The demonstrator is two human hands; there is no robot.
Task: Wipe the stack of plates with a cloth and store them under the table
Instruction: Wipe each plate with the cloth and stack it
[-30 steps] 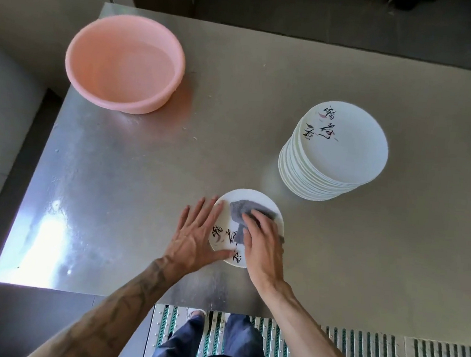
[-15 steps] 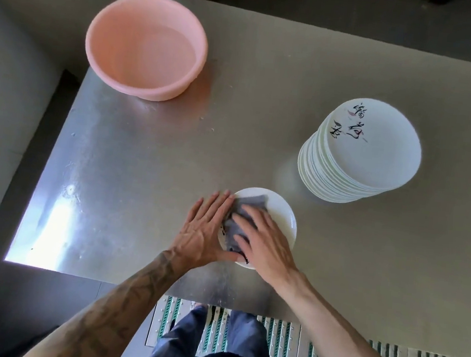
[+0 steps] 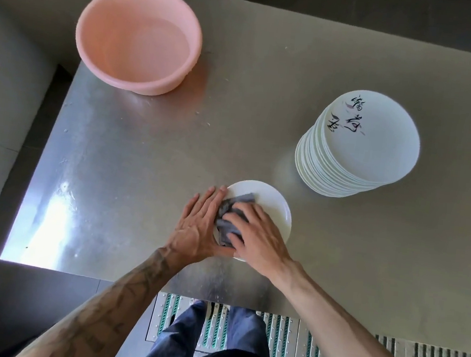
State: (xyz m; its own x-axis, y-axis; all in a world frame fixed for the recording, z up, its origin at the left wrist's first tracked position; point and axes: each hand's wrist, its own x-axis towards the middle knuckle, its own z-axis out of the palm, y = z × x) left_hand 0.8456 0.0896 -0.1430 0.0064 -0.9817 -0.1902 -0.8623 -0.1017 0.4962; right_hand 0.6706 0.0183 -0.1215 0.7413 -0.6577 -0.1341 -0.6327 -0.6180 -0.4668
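Below the tabletop's near edge, a person's legs in dark jeans stand on a slotted floor grate. Close to that edge, about midway along it, a white plate lies flat on the steel. At the plate's left rim the left hand rests flat, with its fingers straight and pressed together, pointing away, and its thumb reaching along the near rim. From the right, the right hand covers the plate's near part. Its fingers are bent over a crumpled grey cloth and press it onto the left side of the plate. One corner of the cloth pokes out past the fingers toward the plate's far rim. The hands lie side by side with the cloth between them. Farther back, toward the right edge and well apart from the plate, stands the stack of white plates. It leans a little, and its top plate bears dark brushed characters near the far-left rim. At the far left corner sits a pink basin, upright, with a faint waterline showing inside.
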